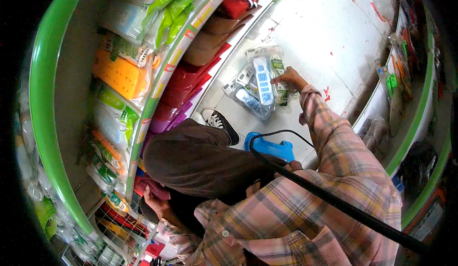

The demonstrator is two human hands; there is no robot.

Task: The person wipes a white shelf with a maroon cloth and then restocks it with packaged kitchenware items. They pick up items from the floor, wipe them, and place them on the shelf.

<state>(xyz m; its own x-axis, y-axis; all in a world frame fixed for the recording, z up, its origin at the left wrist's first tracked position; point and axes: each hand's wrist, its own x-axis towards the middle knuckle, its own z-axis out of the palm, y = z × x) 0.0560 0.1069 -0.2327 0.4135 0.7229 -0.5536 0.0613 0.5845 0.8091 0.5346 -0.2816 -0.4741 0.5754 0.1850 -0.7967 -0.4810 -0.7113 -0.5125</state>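
Note:
My right hand [291, 79] reaches over a bagged white power strip [264, 83] with blue socket faces. Its fingers touch the packaging near the strip's edge; I cannot tell whether they grip it. Beneath the hand is a package with a green printed card [281, 96]. Another clear-wrapped item with a blue-and-white face [247, 99] lies against the strip, all of them on the white tiled floor. Low on the left, beside my bent knee, my left hand [156, 199] holds a dark red cloth [154, 187].
A green-edged shelf [146, 112] at left carries bagged goods, including an orange plastic item [120, 74]. Red and brown goods [179, 83] fill the level below. A blue plastic stool [275, 149] stands by my leg. A black cable [322, 194] crosses my front. More shelving [415, 133] runs along the right.

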